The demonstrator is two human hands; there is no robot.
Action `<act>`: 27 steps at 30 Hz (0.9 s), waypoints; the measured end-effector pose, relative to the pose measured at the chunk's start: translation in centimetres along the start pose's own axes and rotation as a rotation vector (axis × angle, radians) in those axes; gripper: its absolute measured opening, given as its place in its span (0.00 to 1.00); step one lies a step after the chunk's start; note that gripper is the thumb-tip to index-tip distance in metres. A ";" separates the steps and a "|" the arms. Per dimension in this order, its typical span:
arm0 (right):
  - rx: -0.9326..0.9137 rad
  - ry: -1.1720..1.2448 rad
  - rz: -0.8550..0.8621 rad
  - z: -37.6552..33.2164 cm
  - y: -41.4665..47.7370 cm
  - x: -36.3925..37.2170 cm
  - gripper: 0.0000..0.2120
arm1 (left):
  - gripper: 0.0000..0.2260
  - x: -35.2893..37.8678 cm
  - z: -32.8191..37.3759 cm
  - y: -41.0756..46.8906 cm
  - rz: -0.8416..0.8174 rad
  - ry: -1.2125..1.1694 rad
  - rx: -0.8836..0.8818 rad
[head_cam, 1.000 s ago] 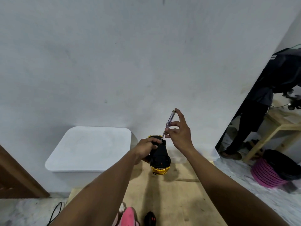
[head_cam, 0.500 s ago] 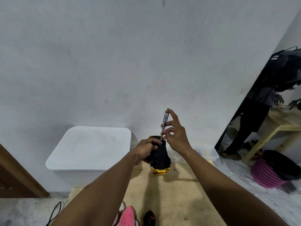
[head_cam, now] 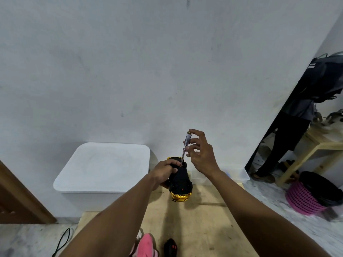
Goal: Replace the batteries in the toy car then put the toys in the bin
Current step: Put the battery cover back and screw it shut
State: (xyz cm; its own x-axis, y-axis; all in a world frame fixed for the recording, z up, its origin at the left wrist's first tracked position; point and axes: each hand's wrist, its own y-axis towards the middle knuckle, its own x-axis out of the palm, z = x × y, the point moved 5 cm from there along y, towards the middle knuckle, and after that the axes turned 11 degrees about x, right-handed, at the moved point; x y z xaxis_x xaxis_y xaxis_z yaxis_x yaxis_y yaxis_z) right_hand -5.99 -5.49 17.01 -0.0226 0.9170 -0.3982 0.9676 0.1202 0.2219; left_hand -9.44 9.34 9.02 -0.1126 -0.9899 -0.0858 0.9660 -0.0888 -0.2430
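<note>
L hand (head_cam: 164, 170) grips black-and-gold plastic toy car (head_cam: 181, 184), black underside up, gold end nearest camera, over far part of pale plywood worktop (head_cam: 204, 219). R hand (head_cam: 201, 154) pinches slim clear-handled screwdriver (head_cam: 186, 143) w/ thumb & fingertips. It's near upright, tip at car's underside beside L fingers. White lidded plastic bin (head_cam: 104, 167) sits left of car. Pink toy (head_cam: 146, 245) & small black remote (head_cam: 171, 247) lie at near edge.

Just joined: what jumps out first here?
At centre, the left hand grips the gold toy car, black underside showing, while the right hand pinches a screwdriver upright with its tip on it. A white lidded bin sits left; a pink basket stands on the floor, right.
</note>
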 end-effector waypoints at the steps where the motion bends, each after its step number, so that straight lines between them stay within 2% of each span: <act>1: 0.004 0.005 0.010 0.0 0.0 -0.1 0.26 | 0.14 0.0 -0.1 0.0 0.005 0.001 -0.002; 9: -0.042 0.017 -0.002 -0.8 0.1 -0.1 0.16 | 0.14 -0.4 -1.1 -0.1 0.009 0.016 -0.027; 14: -0.083 -0.018 0.001 -1.6 0.1 0.4 0.20 | 0.14 0.1 -0.6 -0.2 -0.011 0.012 -0.008; 27: -0.097 0.020 0.013 -0.6 0.1 0.4 0.15 | 0.15 -0.6 -1.0 -0.2 0.009 0.020 -0.026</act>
State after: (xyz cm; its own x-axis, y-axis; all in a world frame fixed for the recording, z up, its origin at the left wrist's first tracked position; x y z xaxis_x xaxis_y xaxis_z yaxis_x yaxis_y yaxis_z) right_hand -6.04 -4.88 17.46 -0.0163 0.9260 -0.3771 0.9391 0.1436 0.3122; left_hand -9.80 10.04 8.11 -0.1087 -0.9882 -0.1076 0.9607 -0.0766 -0.2667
